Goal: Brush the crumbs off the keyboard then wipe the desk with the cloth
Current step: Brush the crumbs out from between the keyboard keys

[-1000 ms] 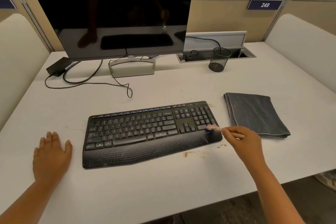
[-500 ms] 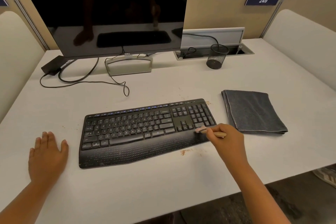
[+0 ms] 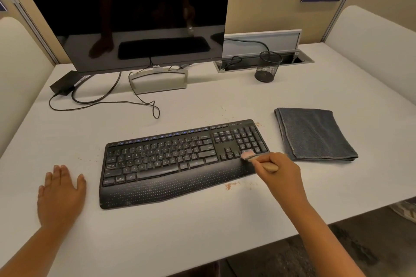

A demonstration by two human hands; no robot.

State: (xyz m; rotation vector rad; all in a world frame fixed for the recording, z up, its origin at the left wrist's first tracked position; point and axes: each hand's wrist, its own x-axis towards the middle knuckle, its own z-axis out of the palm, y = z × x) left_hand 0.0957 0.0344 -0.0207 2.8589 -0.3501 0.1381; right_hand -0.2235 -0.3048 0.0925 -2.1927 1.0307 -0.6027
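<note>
A black keyboard (image 3: 180, 159) with a palm rest lies in the middle of the white desk (image 3: 202, 227). My right hand (image 3: 281, 175) grips a small wooden-handled brush (image 3: 254, 157), its pale bristles touching the keys below the number pad at the keyboard's right end. Brown crumbs (image 3: 229, 185) lie on the desk just in front of that end, and a few more sit by the keyboard's far right corner. A folded grey cloth (image 3: 315, 135) rests to the right of the keyboard. My left hand (image 3: 60, 195) lies flat on the desk, left of the keyboard.
A dark monitor (image 3: 135, 13) on a silver stand stands behind the keyboard, with a power brick (image 3: 65, 82) and looped cables (image 3: 108, 102) at the back left. A black mesh pen cup (image 3: 267, 66) sits by an open cable tray. The desk's front edge runs near my right forearm.
The brush tip moved left along the keyboard's right end, from the outer edge to below the number pad. My left hand has stayed flat. My view shifted slightly.
</note>
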